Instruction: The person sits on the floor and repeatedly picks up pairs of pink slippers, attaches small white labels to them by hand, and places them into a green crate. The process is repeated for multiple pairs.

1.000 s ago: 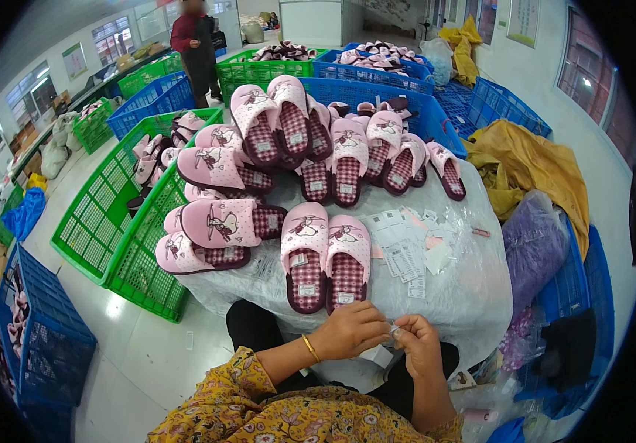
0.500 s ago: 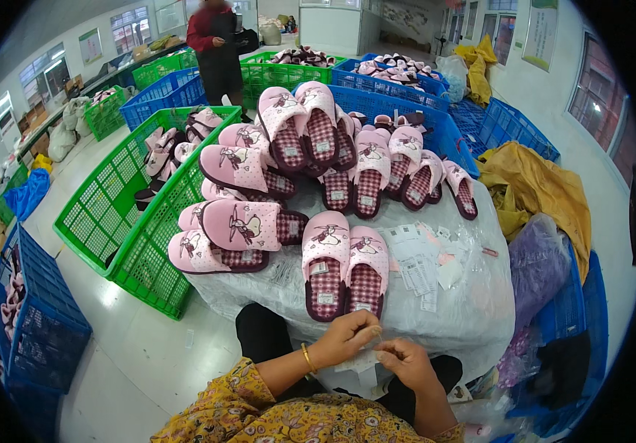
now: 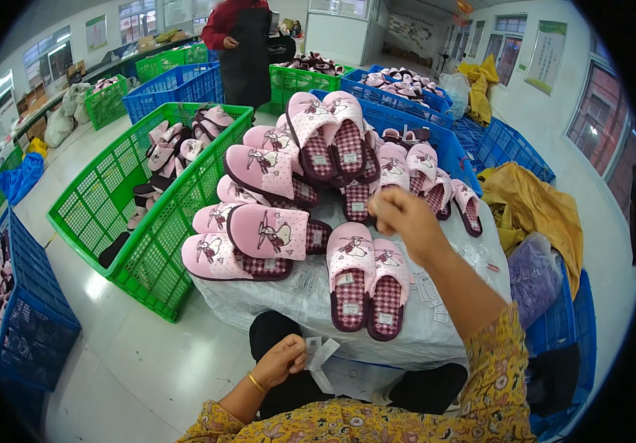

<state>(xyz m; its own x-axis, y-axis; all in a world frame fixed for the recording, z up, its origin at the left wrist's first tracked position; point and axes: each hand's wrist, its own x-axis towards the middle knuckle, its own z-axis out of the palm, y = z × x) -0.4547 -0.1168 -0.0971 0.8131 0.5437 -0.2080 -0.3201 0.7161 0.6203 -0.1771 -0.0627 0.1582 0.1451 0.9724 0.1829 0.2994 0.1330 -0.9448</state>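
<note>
My left hand (image 3: 281,360), with a gold bangle at the wrist, is closed on white paper labels (image 3: 322,357) low over my lap. My right hand (image 3: 405,218) reaches out above the slippers, its fingers curled; whether anything small is in them I cannot make out. Just beyond my left hand lies a pair of pink slippers (image 3: 350,251) with dark checked insoles and a small tag on each. More pink slippers (image 3: 265,230) are piled behind and to the left. Loose printed labels (image 3: 427,294) are partly covered by my right forearm.
A plastic-wrapped bale (image 3: 296,295) bears the slippers. Green crates (image 3: 141,269) stand left, a blue crate (image 3: 37,317) further left, and blue crates (image 3: 451,140) behind. Yellow sacks (image 3: 532,214) lie right. A person in a dark apron (image 3: 246,55) stands at the back.
My hands were together by the front pair of slippers. Now my right hand has gone forward over the pile, and my left has drawn down and left with the labels. The view has shifted.
</note>
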